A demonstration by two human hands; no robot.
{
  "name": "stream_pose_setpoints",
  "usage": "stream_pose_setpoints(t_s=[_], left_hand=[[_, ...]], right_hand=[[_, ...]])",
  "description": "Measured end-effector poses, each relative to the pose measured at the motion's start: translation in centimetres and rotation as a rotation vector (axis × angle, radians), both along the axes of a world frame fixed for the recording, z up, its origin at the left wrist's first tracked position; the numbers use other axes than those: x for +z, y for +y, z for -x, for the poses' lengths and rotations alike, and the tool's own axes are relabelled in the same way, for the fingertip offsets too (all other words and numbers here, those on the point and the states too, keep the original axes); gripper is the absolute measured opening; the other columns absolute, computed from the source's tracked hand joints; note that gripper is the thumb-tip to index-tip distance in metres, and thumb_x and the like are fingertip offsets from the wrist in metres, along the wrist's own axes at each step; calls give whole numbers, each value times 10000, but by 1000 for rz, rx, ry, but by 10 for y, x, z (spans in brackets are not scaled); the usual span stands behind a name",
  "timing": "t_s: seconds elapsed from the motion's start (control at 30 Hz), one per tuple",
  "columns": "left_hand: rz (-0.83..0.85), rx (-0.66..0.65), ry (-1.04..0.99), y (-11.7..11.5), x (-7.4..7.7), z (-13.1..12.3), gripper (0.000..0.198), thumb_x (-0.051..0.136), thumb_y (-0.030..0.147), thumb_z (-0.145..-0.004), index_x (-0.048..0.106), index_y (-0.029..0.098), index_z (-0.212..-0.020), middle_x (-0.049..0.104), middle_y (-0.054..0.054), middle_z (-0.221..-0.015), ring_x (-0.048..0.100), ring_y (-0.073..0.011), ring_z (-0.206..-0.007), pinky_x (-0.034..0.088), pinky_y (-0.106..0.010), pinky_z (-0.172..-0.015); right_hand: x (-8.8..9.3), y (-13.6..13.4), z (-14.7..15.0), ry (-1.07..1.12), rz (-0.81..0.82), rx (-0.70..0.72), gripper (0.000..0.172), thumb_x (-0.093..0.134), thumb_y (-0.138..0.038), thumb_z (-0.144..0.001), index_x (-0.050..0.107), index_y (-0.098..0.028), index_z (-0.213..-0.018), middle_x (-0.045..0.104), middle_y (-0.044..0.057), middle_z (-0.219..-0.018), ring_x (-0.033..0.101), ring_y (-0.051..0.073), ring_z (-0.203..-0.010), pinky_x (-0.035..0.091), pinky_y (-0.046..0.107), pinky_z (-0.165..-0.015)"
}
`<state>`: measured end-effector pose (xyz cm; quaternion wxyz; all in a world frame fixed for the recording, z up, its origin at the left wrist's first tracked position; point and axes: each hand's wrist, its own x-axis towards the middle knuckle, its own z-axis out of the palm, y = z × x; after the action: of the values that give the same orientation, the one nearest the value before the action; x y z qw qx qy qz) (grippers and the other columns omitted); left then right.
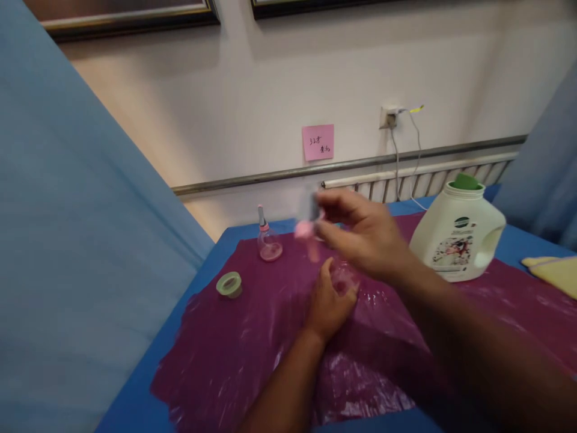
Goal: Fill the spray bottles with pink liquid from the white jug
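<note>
Right hand (365, 237) hovers pinching pink cap (305, 229) above left hand (327, 307) cupping bottle (345, 278)

2 btls (269, 243) (343, 278), 1 pump (305, 230), 1 jug (457, 234), 1 cap (229, 284)

soft, even indoor light; glare streaks on the purple plastic sheet (252, 355). the right hand (360, 231) is motion-blurred, the near forearms soft, the far wall (270, 78) slightly hazy.
</note>
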<state>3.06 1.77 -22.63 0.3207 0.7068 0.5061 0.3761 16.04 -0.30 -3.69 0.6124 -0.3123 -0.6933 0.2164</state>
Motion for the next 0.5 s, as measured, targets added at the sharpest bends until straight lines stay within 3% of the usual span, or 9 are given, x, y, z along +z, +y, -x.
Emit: stream_pose_setpoints(t_s=[0.17, 0.37, 0.5], left_hand=[[38, 37, -8, 2, -2, 3, 922, 912, 390, -896, 474, 274, -1699, 623, -174, -1743, 633, -391, -1595, 507, -589, -1344], [52, 30, -16, 2, -2, 4, 931, 922, 434, -915, 465, 289, -1713, 621, -174, -1745, 634, -389, -1600, 492, -602, -1354], [79, 39, -28, 1, 4, 2, 915, 936, 419, -895, 502, 284, -1689, 666, -172, -1693, 665, -405, -1559, 502, -631, -1334]], right_hand=[[-4, 8, -51, 348, 135, -120, 351, 992, -504, -871, 818, -322, -1116, 827, 19, -1052, 792, 249, -1005, 691, 444, -908], [-33, 32, -52, 389, 258, -63, 474, 1047, -521, -780, 830, -261, -1111, 823, 16, -980, 732, 196, -867, 643, 369, -806], [-57, 50, -49, 382, 355, 4, 527, 1038, -584, -775, 837, -235, -1114, 843, 40, -1021, 745, 205, -914, 632, 375, -867]])
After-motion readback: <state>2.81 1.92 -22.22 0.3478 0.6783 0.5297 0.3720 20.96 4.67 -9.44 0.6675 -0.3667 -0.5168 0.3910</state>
